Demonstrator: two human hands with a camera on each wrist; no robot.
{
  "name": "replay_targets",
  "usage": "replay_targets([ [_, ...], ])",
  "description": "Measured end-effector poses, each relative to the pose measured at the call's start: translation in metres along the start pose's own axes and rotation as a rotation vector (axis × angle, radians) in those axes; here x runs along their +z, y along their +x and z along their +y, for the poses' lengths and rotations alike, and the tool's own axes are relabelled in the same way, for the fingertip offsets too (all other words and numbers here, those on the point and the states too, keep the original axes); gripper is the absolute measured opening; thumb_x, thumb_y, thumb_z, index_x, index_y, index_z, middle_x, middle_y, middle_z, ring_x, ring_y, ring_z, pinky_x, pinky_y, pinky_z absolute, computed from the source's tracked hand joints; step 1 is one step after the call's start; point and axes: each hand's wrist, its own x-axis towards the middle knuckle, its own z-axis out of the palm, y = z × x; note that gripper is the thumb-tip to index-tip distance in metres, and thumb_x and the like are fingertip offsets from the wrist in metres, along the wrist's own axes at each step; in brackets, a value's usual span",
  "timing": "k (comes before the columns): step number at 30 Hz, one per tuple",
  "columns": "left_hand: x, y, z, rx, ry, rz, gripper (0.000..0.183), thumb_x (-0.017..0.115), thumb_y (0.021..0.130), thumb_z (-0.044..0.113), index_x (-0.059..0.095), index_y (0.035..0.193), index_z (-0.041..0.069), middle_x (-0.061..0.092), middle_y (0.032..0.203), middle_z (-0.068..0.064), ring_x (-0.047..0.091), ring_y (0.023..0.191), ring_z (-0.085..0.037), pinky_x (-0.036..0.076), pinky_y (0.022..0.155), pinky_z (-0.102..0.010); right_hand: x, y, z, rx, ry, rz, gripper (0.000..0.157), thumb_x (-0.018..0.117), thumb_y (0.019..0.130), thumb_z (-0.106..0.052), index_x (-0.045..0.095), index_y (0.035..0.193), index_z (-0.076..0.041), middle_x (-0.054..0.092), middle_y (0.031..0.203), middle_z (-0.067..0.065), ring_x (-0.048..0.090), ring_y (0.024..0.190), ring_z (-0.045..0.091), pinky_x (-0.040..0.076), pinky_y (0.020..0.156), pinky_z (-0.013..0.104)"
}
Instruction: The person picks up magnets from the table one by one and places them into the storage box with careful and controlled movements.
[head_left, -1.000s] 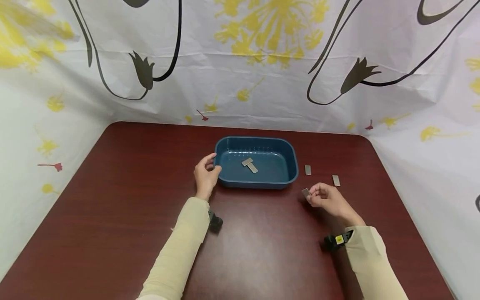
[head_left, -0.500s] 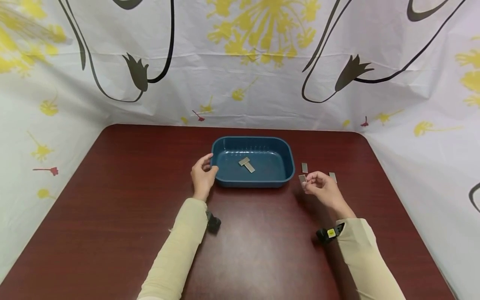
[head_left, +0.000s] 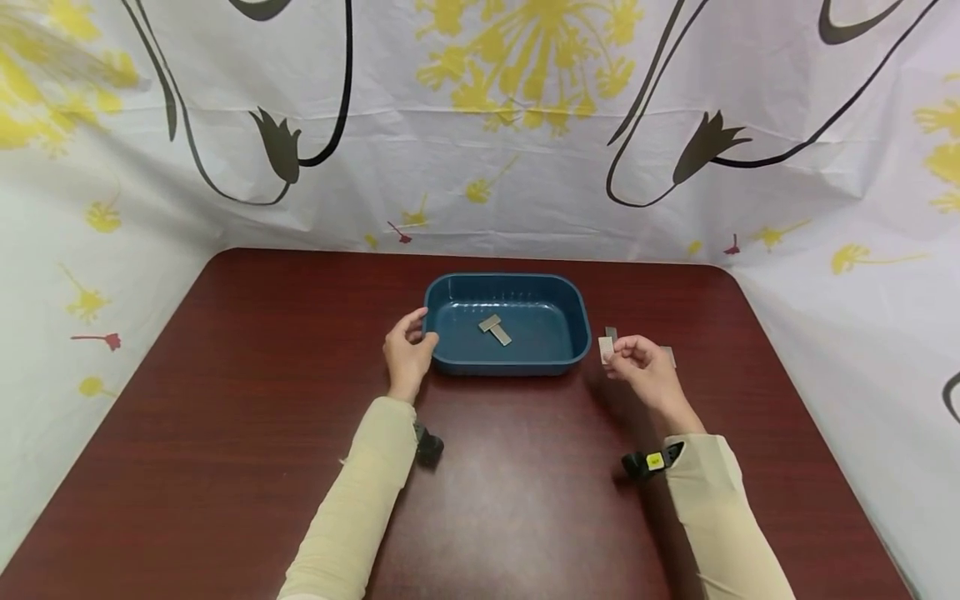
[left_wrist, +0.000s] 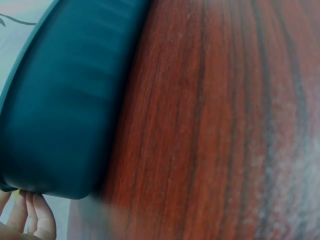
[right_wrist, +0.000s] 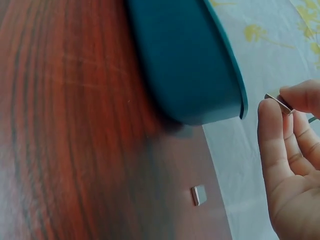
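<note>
A thin, rectangular silver metal piece [head_left: 606, 350] is pinched between thumb and fingertips of my right hand [head_left: 651, 373], raised above the table just right of the dark blue tray [head_left: 510, 368]. The right wrist view shows the metal piece [right_wrist: 279, 103] nearly edge-on, with the tray's end wall [right_wrist: 195, 75] close by. My left hand [head_left: 407, 354] holds the tray's left end, its thumb at the front corner and fingers against the side. In the left wrist view its fingertips [left_wrist: 42, 215] meet the outer wall. Two similar metal pieces [head_left: 501, 335] lie overlapping inside the tray.
Two more metal pieces lie on the reddish-brown table [head_left: 300, 467] at right: one [head_left: 611, 332] partly behind the held piece, another [head_left: 668, 355] partly behind the right hand. A white patterned cloth [head_left: 480, 167] hangs along the table's back and sides.
My right hand has moved away from me and slightly left with the metal piece, which now shows its pale face upright. The left hand and tray stay in place.
</note>
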Motion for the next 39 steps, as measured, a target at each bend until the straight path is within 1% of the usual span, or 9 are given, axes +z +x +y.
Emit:
replay_targets([
  [5, 0.000, 0.000, 0.001, 0.004, -0.004, 0.004, 0.042, 0.058, 0.073, 0.002, 0.061, 0.114, 0.011, 0.059, 0.104, -0.010, 0.055, 0.087, -0.023, 0.045, 0.071, -0.036, 0.005, 0.004, -0.003, 0.011, 0.054, 0.022, 0.016, 0.057, 0.083, 0.000, 0.047, 0.092, 0.009, 0.055, 0.071, -0.003, 0.061, 0.063, 0.007, 0.051, 0.063, 0.026],
  [9, 0.000, 0.000, 0.001, 0.004, -0.003, 0.014, 0.043, 0.059, 0.072, 0.002, 0.061, 0.114, 0.010, 0.059, 0.104, -0.010, 0.056, 0.087, -0.023, 0.045, 0.070, -0.036, 0.009, 0.008, -0.005, -0.005, 0.036, 0.017, 0.021, 0.059, 0.083, -0.005, 0.048, 0.094, 0.008, 0.055, 0.072, -0.002, 0.062, 0.065, 0.009, 0.051, 0.063, 0.025],
  [13, 0.000, 0.000, 0.001, 0.001, 0.009, 0.015, 0.042, 0.059, 0.072, 0.002, 0.062, 0.113, 0.011, 0.060, 0.105, -0.010, 0.056, 0.088, -0.022, 0.045, 0.070, -0.036, 0.013, 0.013, -0.003, -0.017, 0.030, 0.020, 0.021, 0.062, 0.083, -0.012, 0.052, 0.094, 0.002, 0.056, 0.075, 0.000, 0.062, 0.069, 0.012, 0.051, 0.063, 0.025],
  [18, -0.001, 0.000, 0.000, -0.006, 0.009, 0.010, 0.042, 0.059, 0.073, 0.003, 0.061, 0.114, 0.011, 0.059, 0.106, -0.009, 0.055, 0.088, -0.021, 0.045, 0.070, -0.035, 0.021, 0.020, -0.005, -0.013, 0.027, 0.038, 0.018, 0.064, 0.081, -0.019, 0.055, 0.091, -0.006, 0.057, 0.076, 0.000, 0.062, 0.070, 0.009, 0.050, 0.062, 0.023],
  [22, 0.000, 0.000, 0.000, -0.008, 0.009, 0.014, 0.042, 0.060, 0.072, 0.002, 0.061, 0.113, 0.012, 0.060, 0.106, -0.009, 0.055, 0.088, -0.022, 0.046, 0.071, -0.036, 0.028, 0.022, -0.013, -0.042, -0.032, 0.042, 0.018, 0.062, 0.082, -0.017, 0.054, 0.091, -0.003, 0.056, 0.074, -0.002, 0.059, 0.067, 0.008, 0.050, 0.060, 0.025],
  [27, 0.000, 0.000, 0.000, -0.011, 0.011, 0.016, 0.042, 0.060, 0.072, 0.003, 0.062, 0.113, 0.012, 0.060, 0.106, -0.009, 0.055, 0.089, -0.022, 0.046, 0.072, -0.036, 0.037, 0.025, -0.014, -0.018, -0.047, 0.062, 0.020, 0.062, 0.083, -0.012, 0.053, 0.093, 0.003, 0.056, 0.071, -0.002, 0.058, 0.067, 0.016, 0.048, 0.058, 0.023],
  [30, 0.000, 0.000, 0.001, -0.007, 0.009, 0.016, 0.041, 0.061, 0.072, 0.003, 0.062, 0.113, 0.012, 0.060, 0.105, -0.009, 0.055, 0.089, -0.022, 0.046, 0.073, -0.036, 0.041, 0.027, -0.014, -0.013, -0.023, 0.068, 0.021, 0.061, 0.083, -0.010, 0.051, 0.094, 0.006, 0.056, 0.072, -0.003, 0.059, 0.068, 0.017, 0.048, 0.059, 0.022],
  [35, 0.000, 0.001, 0.000, -0.006, 0.011, 0.015, 0.042, 0.060, 0.073, 0.003, 0.061, 0.114, 0.011, 0.059, 0.106, -0.009, 0.054, 0.089, -0.022, 0.046, 0.073, -0.037, 0.048, 0.033, -0.015, 0.006, 0.015, 0.078, 0.020, 0.060, 0.083, -0.009, 0.051, 0.094, 0.004, 0.056, 0.073, -0.005, 0.059, 0.068, 0.008, 0.049, 0.063, 0.022],
  [39, 0.001, 0.001, -0.001, -0.009, 0.014, 0.017, 0.043, 0.060, 0.072, 0.003, 0.061, 0.114, 0.010, 0.059, 0.105, -0.009, 0.054, 0.089, -0.022, 0.045, 0.073, -0.037, 0.052, 0.038, -0.016, 0.025, 0.046, 0.093, 0.017, 0.061, 0.082, -0.008, 0.052, 0.093, 0.002, 0.056, 0.073, -0.003, 0.060, 0.069, 0.009, 0.049, 0.063, 0.021],
])
